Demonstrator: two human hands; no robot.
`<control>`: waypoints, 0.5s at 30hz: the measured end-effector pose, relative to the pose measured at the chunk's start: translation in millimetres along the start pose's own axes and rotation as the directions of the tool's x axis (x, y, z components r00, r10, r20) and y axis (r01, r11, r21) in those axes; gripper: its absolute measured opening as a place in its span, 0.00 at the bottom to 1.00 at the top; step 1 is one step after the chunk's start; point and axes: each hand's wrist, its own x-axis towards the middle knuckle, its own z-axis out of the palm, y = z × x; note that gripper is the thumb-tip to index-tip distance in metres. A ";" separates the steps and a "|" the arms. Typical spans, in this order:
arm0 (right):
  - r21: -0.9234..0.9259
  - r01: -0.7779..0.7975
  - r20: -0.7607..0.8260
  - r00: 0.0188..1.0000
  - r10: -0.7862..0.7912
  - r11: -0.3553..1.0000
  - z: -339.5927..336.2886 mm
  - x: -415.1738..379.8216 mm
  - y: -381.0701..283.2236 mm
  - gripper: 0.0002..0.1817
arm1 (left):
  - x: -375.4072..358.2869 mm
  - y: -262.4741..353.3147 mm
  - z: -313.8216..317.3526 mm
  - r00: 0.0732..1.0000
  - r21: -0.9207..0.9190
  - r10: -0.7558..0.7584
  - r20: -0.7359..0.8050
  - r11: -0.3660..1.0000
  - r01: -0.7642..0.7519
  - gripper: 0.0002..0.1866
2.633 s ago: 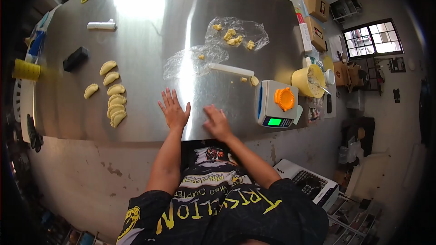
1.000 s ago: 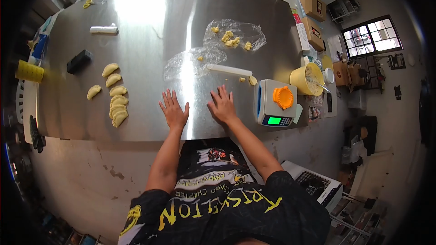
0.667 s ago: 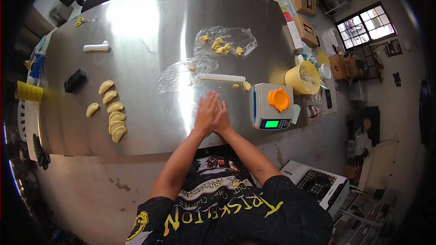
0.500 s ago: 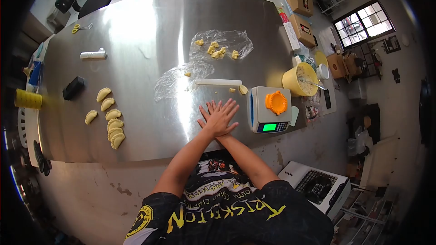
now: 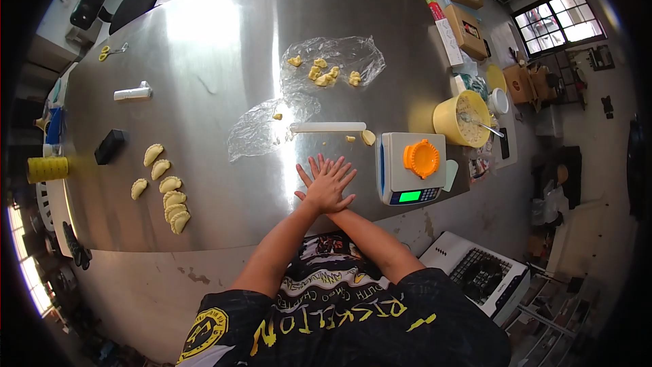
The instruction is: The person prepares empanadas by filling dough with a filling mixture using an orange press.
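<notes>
My left hand (image 5: 329, 188) lies palm down on top of my right hand (image 5: 303, 175), wrists crossed, near the front edge of the steel table. The left fingers are spread. Only some fingertips of the right hand show beneath, also stretched out. Whatever may lie under the palms is hidden. Just beyond the fingers is a white rolling pin (image 5: 329, 127), with small dough bits (image 5: 350, 139) and a larger dough piece (image 5: 368, 137) by its right end. To the right stands a digital scale (image 5: 394, 163) carrying an orange dumpling mould (image 5: 422, 159).
Crimped half-moon dumplings (image 5: 174, 198) sit at left by a black block (image 5: 109, 147). Dough lumps (image 5: 326, 79) rest on plastic film (image 5: 370, 61); another film sheet (image 5: 255, 129) is nearer. A yellow bucket (image 5: 448, 122) of filling holds a spoon. Scissors (image 5: 105, 53) lie far left.
The head view has shifted slightly. My hands stay stacked at about the same spot on the table, with the left fingers a little differently spread. The objects around them have not moved.
</notes>
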 end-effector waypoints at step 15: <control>0.009 -0.060 0.036 0.998 0.060 0.998 -5.4 2.7 17.9 0.44 | 5.7 -7.2 -4.2 0.993 -0.099 -0.116 0.019 0.988 0.117 0.41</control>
